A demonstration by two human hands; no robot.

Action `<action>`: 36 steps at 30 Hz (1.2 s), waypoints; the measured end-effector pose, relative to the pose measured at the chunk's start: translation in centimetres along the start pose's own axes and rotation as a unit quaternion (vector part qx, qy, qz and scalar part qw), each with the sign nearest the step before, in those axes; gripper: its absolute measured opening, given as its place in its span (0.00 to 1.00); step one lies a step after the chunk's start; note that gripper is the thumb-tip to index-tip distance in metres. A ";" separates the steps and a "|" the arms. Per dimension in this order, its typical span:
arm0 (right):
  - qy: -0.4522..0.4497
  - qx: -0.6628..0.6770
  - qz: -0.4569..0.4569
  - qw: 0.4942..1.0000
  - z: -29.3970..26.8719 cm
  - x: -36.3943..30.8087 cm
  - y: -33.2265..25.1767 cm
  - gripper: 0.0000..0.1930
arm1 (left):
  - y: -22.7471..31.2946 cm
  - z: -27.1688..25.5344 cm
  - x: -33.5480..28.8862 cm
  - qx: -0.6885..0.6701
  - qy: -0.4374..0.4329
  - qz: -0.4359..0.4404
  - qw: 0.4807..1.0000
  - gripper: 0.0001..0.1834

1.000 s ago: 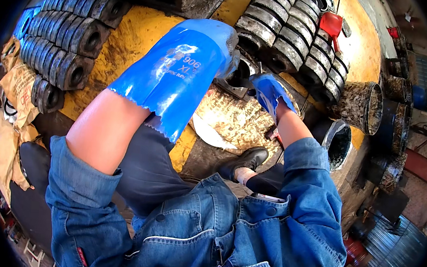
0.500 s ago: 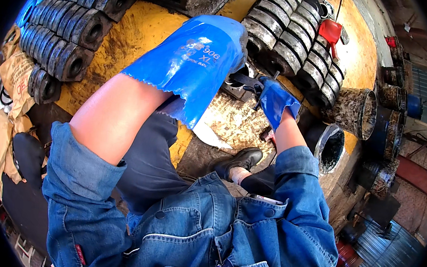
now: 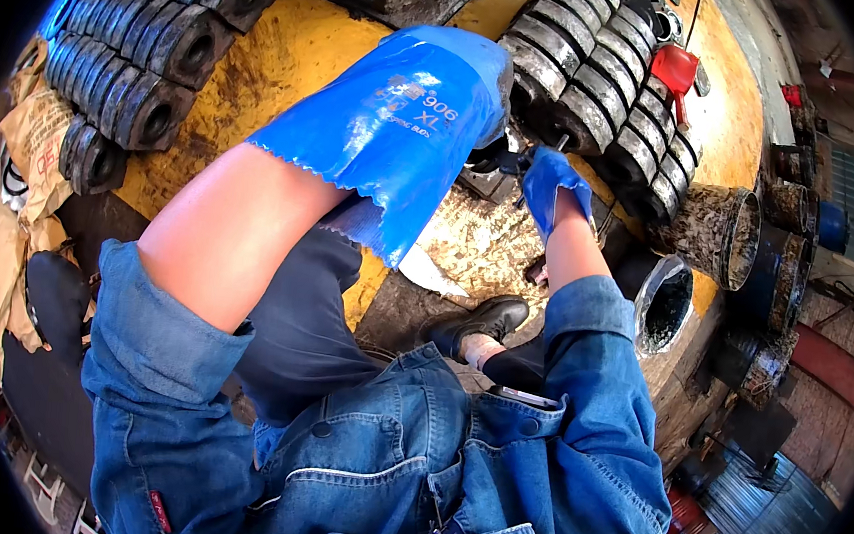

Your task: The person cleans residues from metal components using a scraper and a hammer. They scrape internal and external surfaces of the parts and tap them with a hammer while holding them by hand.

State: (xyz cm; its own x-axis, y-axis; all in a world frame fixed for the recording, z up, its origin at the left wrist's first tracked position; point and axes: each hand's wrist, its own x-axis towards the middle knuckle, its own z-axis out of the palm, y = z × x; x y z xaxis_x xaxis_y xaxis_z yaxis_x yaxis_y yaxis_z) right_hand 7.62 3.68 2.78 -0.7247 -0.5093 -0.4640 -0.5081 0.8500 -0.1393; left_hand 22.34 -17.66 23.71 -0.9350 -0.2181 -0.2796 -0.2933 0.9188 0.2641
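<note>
My left hand (image 3: 446,93) wears a long blue rubber glove with a wide, jagged cuff. Its fingers point away from me beyond the cuff and are hidden. Close beside it on the right, my right hand (image 3: 556,185), in a blue glove, is closed on a dark hand tool (image 3: 512,161) with a thin metal rod sticking up. The tool's exact kind is not clear. Just below both hands sits a greyish metal part (image 3: 489,184), mostly hidden by the left glove. Under it is a pale, debris-speckled surface (image 3: 479,241).
Stacked dark metal blocks with round holes (image 3: 143,54) stand at the far left, ribbed metal parts (image 3: 602,80) at the far right. A red scoop (image 3: 675,71) lies beyond them. Dirty buckets (image 3: 706,229) and an open container (image 3: 665,306) stand right. Brown paper sacks (image 3: 18,235) lie left.
My right hand has turned slightly and brought the dark tool a little closer to the left glove. The left hand has barely moved. The whole view has shifted slightly.
</note>
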 end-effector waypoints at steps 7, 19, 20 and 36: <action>0.011 -0.158 -0.122 0.980 -2.2 1.8 -4.3 0.09 | -1.7 2.5 0.1 -0.011 0.088 0.035 0.995 0.16; -0.086 -0.081 -0.175 0.978 -0.3 1.3 -4.5 0.10 | -0.6 0.2 0.1 0.000 -0.019 0.017 1.000 0.14; -0.107 -0.109 -0.194 0.969 -0.3 1.3 -4.7 0.10 | -0.7 0.3 0.0 0.001 -0.021 0.014 1.000 0.14; -0.124 -0.289 -0.270 0.910 -3.8 2.9 -5.3 0.14 | -1.2 0.9 0.2 0.003 -0.022 0.045 0.999 0.11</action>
State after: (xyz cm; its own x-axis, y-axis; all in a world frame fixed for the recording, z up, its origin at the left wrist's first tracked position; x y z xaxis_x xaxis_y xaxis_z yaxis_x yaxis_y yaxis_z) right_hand 6.44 -2.83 5.50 -0.2052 -0.7255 -0.6570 -0.9710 0.2350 0.0437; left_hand 22.69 -18.48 22.55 -0.9480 -0.1192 -0.2950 -0.2064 0.9361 0.2850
